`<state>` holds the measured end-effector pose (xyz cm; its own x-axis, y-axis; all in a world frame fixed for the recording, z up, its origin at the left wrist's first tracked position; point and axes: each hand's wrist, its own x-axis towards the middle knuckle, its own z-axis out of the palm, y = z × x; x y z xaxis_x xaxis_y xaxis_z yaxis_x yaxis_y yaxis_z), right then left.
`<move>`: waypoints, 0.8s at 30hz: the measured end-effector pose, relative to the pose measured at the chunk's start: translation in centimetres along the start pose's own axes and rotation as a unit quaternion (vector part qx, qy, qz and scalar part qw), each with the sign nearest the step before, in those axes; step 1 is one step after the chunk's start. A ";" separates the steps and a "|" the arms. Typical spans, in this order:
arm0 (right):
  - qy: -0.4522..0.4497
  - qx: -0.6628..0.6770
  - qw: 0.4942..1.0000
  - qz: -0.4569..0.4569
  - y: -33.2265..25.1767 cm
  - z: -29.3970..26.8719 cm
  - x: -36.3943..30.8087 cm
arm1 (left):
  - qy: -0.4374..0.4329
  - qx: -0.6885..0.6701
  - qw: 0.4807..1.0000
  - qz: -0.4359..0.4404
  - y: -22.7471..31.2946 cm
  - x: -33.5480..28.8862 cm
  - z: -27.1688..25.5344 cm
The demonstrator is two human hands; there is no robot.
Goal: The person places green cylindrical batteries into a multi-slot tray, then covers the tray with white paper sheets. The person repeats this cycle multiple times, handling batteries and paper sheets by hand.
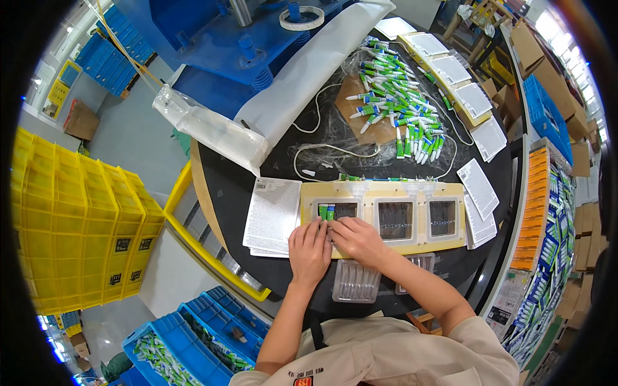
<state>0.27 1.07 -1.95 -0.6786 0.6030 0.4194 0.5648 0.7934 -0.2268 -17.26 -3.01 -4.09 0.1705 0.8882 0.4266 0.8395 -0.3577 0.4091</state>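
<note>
A long pale-yellow fixture with three windows lies across the black table before me. In its left window, two small green-and-blue tubes stand side by side. My left hand rests at that window with its fingers closed around the tubes' lower part. My right hand reaches in from the right, its fingers bent and closed on the same tubes; the fingertips are partly hidden. The middle window and the right window hold clear moulded trays. Below the fixture lies a clear plastic blister tray.
A heap of green-and-white tubes lies beyond the fixture. Printed cards are stacked left, with more cards at right. Another fixture holding cards stands far right. A blue machine rises at far left; yellow crates stand left.
</note>
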 end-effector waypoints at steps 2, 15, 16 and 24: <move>-0.005 -0.018 0.999 -0.036 0.3 0.0 0.4 | -0.010 -0.015 1.000 0.006 -0.4 0.0 -0.1; 0.118 0.106 0.982 0.104 1.5 -1.7 -0.1 | -0.061 0.023 0.998 0.023 -0.8 0.0 -0.7; 0.141 0.124 0.972 0.138 0.7 -1.2 -0.4 | -0.058 0.022 0.998 0.024 -0.8 -0.1 -0.7; 0.124 0.034 0.974 0.185 -3.2 2.4 0.0 | -0.068 -0.003 0.998 0.019 -1.0 0.1 -0.6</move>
<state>-2.67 -1.28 -3.33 -0.2956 0.8173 0.4945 0.7111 0.5339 -0.4574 -18.40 -2.77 -3.97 0.2700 0.9049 0.3289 0.8283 -0.3925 0.3998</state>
